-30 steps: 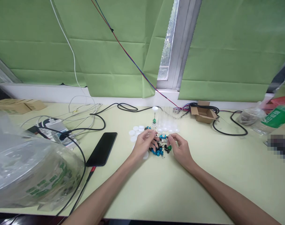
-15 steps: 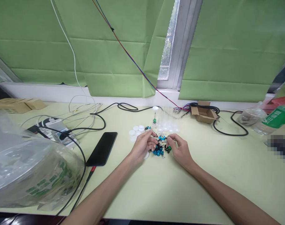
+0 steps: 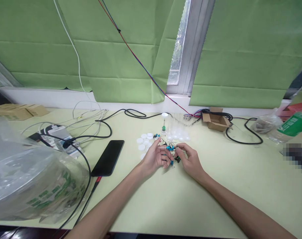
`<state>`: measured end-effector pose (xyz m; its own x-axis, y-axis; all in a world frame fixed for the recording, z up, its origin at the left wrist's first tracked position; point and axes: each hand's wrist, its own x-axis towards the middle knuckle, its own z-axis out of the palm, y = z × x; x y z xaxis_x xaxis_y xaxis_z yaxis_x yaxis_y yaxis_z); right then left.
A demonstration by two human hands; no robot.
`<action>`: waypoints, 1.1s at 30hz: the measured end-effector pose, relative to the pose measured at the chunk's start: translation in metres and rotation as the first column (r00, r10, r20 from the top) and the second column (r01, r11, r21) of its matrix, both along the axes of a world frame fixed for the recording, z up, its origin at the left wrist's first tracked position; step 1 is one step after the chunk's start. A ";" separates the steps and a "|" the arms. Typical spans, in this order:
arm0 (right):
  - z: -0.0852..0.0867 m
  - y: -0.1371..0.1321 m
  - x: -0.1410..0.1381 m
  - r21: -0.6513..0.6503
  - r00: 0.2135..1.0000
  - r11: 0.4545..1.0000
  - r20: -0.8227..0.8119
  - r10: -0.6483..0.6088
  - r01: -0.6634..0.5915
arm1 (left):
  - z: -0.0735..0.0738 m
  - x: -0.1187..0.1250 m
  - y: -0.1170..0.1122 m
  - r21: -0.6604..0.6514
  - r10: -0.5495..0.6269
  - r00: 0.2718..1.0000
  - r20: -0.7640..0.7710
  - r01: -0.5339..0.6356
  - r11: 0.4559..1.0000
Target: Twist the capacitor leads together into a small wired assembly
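Note:
A small blue metal piece with a thin silver rod (image 3: 170, 148) is held level between my two hands. My left hand (image 3: 154, 156) is palm up with half-curled fingers under it, and the rod lies between thumb and fingers. My right hand (image 3: 190, 158) pinches the dark end of the piece between thumb and forefinger. Beneath them lies a pile of similar small blue, black and green parts, mostly hidden by my left hand. A green part (image 3: 163, 128) with an upright rod stands in a clear tube just beyond, a white cap (image 3: 164, 115) above it.
White round caps (image 3: 141, 140) lie left of the pile, and clear tubes (image 3: 178, 132) stand behind it. A black phone (image 3: 108, 157), a power strip (image 3: 63, 139) and a large plastic bag (image 3: 41, 179) are on the left. An open cardboard box (image 3: 216, 121) sits at the back right among cables.
My left hand has loosened its pinch on the rod and moved slightly right and down, its fingers now under the blue piece and covering more of the pile. My right hand stays nearly still.

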<state>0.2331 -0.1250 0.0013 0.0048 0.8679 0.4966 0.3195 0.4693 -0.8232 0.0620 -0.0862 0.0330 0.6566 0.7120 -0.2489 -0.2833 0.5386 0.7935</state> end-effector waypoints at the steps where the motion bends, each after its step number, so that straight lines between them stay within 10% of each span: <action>1: 0.000 0.000 0.000 -0.002 1.000 1.000 0.005 0.004 -0.004 | -0.001 0.000 0.000 -0.004 -0.012 1.000 0.000 0.012 1.000; 33: 0.001 0.002 -0.001 -0.058 0.990 0.995 0.123 -0.076 0.083 | -0.010 0.005 0.001 0.038 0.117 0.993 -0.017 -0.116 0.992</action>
